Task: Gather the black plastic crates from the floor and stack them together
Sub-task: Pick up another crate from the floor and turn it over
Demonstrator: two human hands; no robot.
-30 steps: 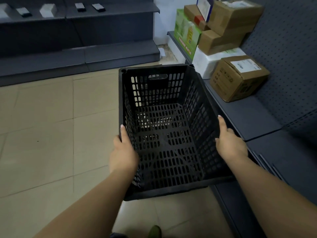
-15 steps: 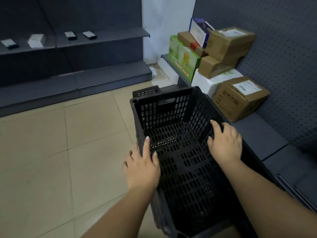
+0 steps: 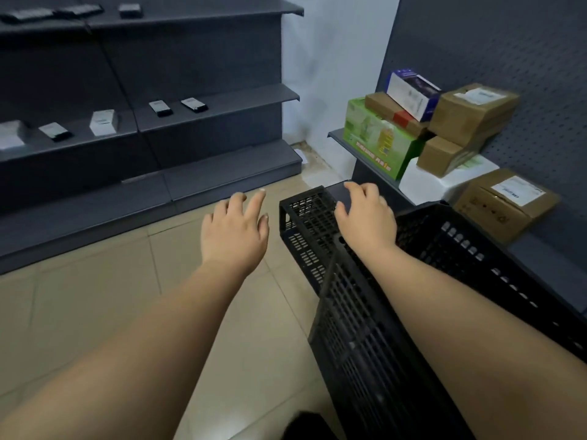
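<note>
A black perforated plastic crate (image 3: pixel 381 338) lies tilted on the floor against the low grey shelf (image 3: pixel 540 258), with a second black slotted crate (image 3: pixel 305 223) just beyond it. Left hand (image 3: pixel 233 233) and right hand (image 3: pixel 365 217) reach toward that second crate, fingers spread, holding nothing. Judged step: fetching the next crate; next, a two-sided grip on its rim.

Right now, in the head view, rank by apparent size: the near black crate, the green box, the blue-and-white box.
1. Near crate, though nearness to the camera inflates it.
2. Green box.
3. Blue-and-white box.
</note>
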